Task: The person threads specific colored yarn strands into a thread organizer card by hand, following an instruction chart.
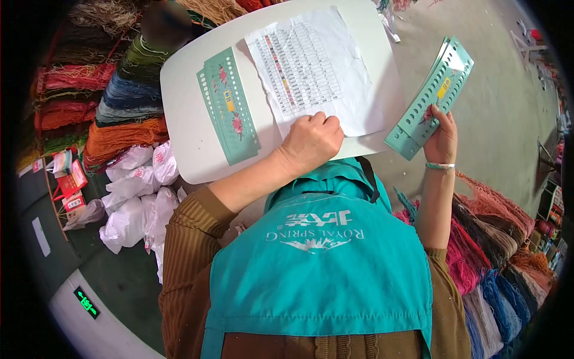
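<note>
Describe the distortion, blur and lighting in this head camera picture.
Head view: fisheye bends the scene, with black vignette at the corners; even daylight, soft shadows; a blurred patch sits at the top; print on the paper sheet is too small to read; the teal cards look sharp.

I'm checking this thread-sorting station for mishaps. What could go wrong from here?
The right hand holds a fanned stack of teal punched cards out beyond the white table, so one might slip to the floor. The left hand pins only the lower edge of the creased colour chart; it could shift or tear. The card on the table lies loose near the edge.
</note>
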Motion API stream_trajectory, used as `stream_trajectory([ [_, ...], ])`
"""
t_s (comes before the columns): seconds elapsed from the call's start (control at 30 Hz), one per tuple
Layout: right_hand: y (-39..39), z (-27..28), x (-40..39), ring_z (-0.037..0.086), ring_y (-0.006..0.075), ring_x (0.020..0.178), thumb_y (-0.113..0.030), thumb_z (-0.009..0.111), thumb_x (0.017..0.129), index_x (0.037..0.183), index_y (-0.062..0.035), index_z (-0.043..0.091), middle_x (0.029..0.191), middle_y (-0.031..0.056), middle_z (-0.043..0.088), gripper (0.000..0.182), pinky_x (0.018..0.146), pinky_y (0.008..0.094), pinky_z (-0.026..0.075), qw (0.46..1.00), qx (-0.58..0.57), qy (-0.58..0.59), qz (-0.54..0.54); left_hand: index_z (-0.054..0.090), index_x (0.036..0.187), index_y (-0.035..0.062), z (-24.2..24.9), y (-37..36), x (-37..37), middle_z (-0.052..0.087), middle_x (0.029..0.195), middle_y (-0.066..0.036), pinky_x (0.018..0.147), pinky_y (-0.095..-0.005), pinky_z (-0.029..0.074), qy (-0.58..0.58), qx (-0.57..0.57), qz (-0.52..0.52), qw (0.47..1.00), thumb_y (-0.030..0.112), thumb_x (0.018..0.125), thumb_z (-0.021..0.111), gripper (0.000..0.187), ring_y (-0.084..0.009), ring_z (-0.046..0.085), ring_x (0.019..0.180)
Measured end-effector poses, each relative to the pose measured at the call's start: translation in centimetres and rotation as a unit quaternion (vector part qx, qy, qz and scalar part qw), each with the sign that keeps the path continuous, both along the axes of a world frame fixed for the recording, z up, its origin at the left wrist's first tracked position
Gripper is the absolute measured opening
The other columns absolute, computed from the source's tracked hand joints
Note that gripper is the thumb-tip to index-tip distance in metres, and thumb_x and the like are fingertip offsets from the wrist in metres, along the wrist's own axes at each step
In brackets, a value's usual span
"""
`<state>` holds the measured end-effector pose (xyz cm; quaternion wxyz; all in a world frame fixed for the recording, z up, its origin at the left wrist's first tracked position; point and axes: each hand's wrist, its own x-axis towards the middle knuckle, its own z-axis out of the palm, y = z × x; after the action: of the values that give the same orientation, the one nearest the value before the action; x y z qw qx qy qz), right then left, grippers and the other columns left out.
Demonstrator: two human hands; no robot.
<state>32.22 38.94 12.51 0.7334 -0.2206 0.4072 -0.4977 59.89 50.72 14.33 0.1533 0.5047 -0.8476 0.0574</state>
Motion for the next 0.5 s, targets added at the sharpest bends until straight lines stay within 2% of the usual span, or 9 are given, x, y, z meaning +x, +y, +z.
stream_trajectory([
  [0.23,0.13,0.18,0.1,0.064,0.0183,0.09,-0.004,0.061,0.087,0.107,-0.0012,0.054,0.1,0.0077,0.065,0.021,0.083,0.0338,0.052,1.0,0.009,-0.003,-0.001,0.05,0.056,0.0107,0.54,-0.37,0.07,0.045,0.059,-0.001,0.043,-0.0277,0.045,0.012,0.011,0.0,1.0,0.009,0.058,0.06,0.01,-0.0145,0.053,0.056],
  [0.5,0.14,0.03,-0.03,0.064,0.0182,0.09,-0.004,0.061,0.087,0.108,-0.001,0.054,0.1,0.0075,0.065,0.022,0.082,0.0338,0.052,1.0,0.009,-0.008,0.005,0.052,0.059,0.01,0.74,-0.6,0.46,0.05,0.065,-0.002,0.046,-0.0286,0.047,0.058,0.067,0.021,0.996,0.009,0.064,0.062,0.011,-0.017,0.056,0.063],
])
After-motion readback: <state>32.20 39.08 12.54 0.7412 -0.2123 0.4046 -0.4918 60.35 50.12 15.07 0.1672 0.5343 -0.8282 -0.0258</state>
